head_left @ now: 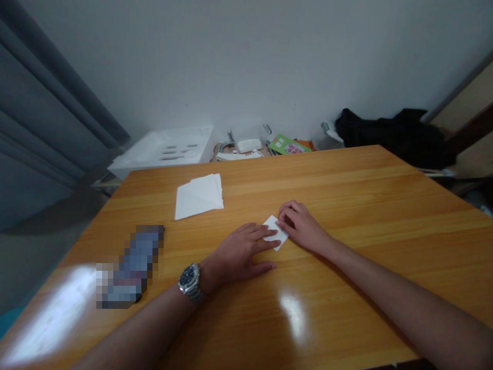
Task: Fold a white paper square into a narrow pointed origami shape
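Note:
A small white piece of paper [276, 227] lies on the wooden table, turned like a diamond. My left hand [246, 251], with a metal watch [189, 277] on its wrist, rests flat with fingers spread, two fingertips on the paper's left part. At the paper's right edge is my right hand [300, 223], its thumb and fingers curled together in a loose pinch; whether they grip the corner is too small to tell. Several white sheets [199, 196] lie in a loose stack farther back on the left.
The wooden table [346, 185] spans the view. A pixelated phone-like object [134, 267] lies at its left. Behind the far edge are a white plastic tray [169, 149], a green booklet [288, 145] and black cloth [396, 136].

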